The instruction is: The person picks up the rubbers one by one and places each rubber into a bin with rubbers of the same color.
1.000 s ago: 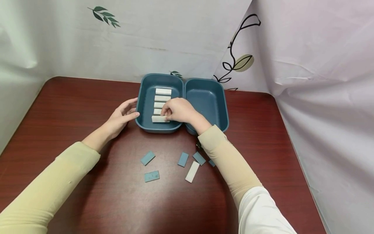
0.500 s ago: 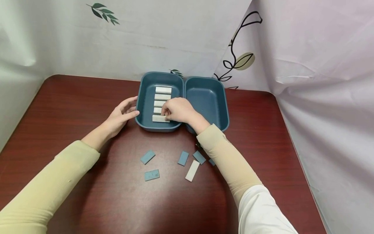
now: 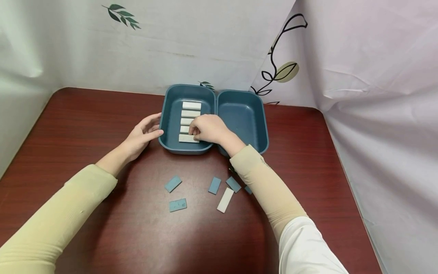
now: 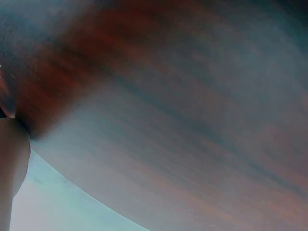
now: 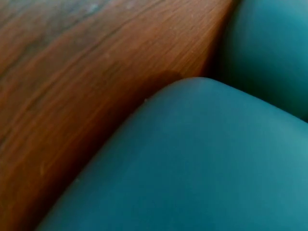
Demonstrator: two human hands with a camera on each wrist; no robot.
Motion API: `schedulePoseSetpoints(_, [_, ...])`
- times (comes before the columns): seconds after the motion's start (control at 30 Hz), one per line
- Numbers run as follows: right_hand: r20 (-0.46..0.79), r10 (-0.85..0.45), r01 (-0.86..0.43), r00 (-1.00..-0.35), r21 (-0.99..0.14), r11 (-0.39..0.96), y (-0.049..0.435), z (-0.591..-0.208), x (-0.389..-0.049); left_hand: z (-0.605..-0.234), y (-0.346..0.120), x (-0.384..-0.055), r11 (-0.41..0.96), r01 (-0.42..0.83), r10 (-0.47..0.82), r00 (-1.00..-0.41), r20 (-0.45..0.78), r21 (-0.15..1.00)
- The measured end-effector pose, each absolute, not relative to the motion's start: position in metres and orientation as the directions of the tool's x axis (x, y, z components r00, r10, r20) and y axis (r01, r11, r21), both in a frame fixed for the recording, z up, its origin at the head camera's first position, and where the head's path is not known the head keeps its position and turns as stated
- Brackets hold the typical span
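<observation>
From here I see the right hand (image 3: 209, 128) reaching into the left tray (image 3: 184, 151), its fingers curled and pinching the right end of the white block (image 3: 187, 138) nearest the person. I can't tell whether that block touches the tray floor. Just beyond it, four white pieces (image 3: 190, 114) lie in a row running away from the person, the closer ones partly hidden by the fingers.

To the left of that hand, I have the left hand (image 3: 140, 137) at the tray's outer side, relaxed and partly spread, thumb at the rim; it grips no block.

Right of the right hand, under its wrist, is the right tray (image 3: 241, 121), side by side with the other. Nearer the person than both hands, I count five blue tiles (image 3: 214, 185) on the table (image 3: 164, 243), one partly covered by the right sleeve (image 3: 263, 182), plus a loose white strip (image 3: 225, 200). Beyond the hands hangs a leaf-printed curtain (image 3: 219, 45). My left wrist view is blurred.
</observation>
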State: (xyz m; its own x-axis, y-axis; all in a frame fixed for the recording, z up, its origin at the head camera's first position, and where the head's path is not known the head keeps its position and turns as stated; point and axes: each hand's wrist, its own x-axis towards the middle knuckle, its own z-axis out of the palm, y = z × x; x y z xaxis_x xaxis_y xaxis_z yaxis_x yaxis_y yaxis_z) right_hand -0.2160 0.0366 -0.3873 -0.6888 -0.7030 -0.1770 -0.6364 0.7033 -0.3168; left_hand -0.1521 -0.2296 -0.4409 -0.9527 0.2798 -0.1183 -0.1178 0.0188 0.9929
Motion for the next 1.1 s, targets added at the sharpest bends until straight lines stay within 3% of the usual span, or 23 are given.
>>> schedulePoseSetpoints(1.1, [-0.142, -0.738, -0.683, -0.660, -0.295, 0.668, 0.0372, -0.3896, -0.2133, -0.4429, -0.2288, -0.1521, -0.016, -0.101, 0.278, -0.956, -0.093, 0.995])
